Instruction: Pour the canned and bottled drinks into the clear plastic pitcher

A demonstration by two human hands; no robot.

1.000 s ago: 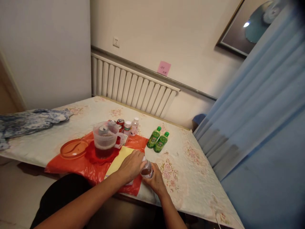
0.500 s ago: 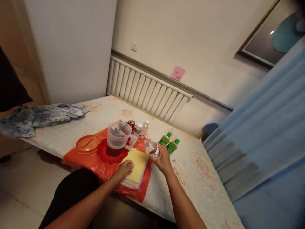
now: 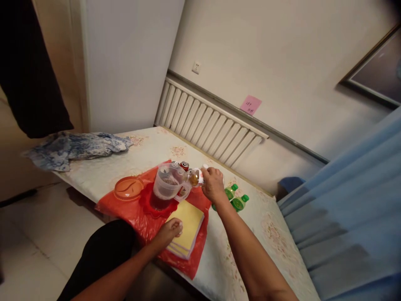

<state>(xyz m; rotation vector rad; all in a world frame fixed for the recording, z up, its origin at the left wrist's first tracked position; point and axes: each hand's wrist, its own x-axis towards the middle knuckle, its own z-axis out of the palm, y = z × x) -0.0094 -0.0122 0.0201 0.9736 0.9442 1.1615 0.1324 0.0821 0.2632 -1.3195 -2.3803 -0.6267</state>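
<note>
My right hand (image 3: 213, 184) is wrapped round a clear plastic bottle (image 3: 196, 177) with amber liquid in it. The bottle is tipped on its side, its neck at the rim of a translucent plastic pitcher (image 3: 166, 190). Dark liquid with foam on top fills part of the pitcher, which stands on a red scalloped dish (image 3: 145, 210). Curled closed, my left hand (image 3: 171, 233) rests by a stack of yellow sheets (image 3: 191, 215); whatever its fingers hold is hidden. Left of the pitcher lies an orange round lid (image 3: 128, 189).
An orange-red plastic sheet (image 3: 122, 209) lies under these things on the flower-patterned table cover (image 3: 263, 255). Green-capped bottles (image 3: 239, 203) stand to the right. Behind the pitcher is a red can (image 3: 184, 166). A blue-white cloth (image 3: 87, 146) lies at the far left.
My right hand has raised the bottle and tipped it leftward, bringing its neck to the pitcher's rim. The left hand stays closed by the yellow sheets. The view has shifted left.
</note>
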